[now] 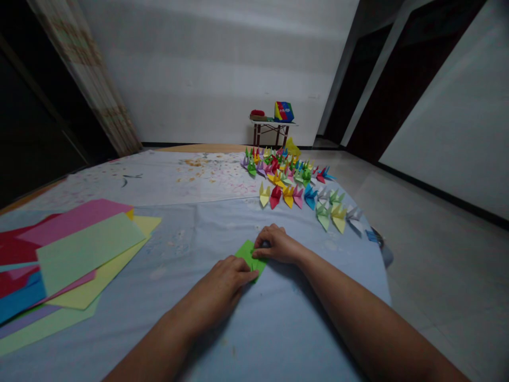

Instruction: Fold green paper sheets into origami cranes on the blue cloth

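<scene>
A small folded piece of bright green paper (245, 249) lies on the cloth in front of me, turned cornerwise. My left hand (228, 276) is closed at its lower left side, thumb and fingers pressing the paper down. On its upper right side, my right hand (278, 244) has thumb and forefinger curled in a pinch on the paper. My fingers cover part of the folds. Beyond my right hand stand several finished paper cranes, among them a red crane (275, 197) and a blue crane (310, 196).
Loose coloured sheets, with a pale green sheet (91, 249) on top, are piled at the left. A light blue tablecloth (191, 339) covers the round table. More cranes crowd the far right. Against the wall is a small table (274, 123) with a colourful bag (283, 111).
</scene>
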The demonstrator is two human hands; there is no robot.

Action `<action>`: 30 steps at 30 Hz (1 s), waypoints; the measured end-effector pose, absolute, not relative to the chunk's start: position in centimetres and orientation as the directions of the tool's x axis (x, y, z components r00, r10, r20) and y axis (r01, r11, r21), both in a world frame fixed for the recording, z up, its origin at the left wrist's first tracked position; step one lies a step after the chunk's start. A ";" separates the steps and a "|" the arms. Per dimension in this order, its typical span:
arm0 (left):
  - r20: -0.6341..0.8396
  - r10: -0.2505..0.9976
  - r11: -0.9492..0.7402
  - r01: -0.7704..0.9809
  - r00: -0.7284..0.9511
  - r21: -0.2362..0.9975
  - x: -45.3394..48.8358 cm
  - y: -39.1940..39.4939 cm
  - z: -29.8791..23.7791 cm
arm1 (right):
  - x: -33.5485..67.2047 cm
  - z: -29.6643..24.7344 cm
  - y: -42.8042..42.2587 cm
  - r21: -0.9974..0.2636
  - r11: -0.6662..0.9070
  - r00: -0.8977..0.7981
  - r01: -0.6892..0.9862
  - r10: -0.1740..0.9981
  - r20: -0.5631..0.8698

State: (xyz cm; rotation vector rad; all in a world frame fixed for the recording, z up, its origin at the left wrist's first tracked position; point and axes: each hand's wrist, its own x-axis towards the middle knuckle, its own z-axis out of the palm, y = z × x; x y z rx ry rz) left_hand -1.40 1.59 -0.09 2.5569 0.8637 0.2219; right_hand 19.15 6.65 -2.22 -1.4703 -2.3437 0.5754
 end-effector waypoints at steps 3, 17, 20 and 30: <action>0.007 0.611 -0.719 0.551 0.791 0.424 -1.2 1.5 -0.1 | 19.2 -2.3 6.7 -0.496 0.393 -0.425 0.774 0.904 0.052; -0.010 0.622 -0.701 0.562 0.783 0.439 -1.1 1.1 0.4 | 19.2 -2.3 6.7 -0.501 0.387 -0.421 0.774 0.906 0.048; -0.004 0.619 -0.706 0.559 0.785 0.434 -1.2 1.1 0.4 | 19.3 -2.3 6.7 -0.506 0.389 -0.424 0.770 0.904 0.049; -0.017 0.633 -0.700 0.582 0.774 0.415 -1.0 0.9 0.7 | 19.1 -2.1 6.5 -0.503 0.344 -0.388 0.793 0.922 0.020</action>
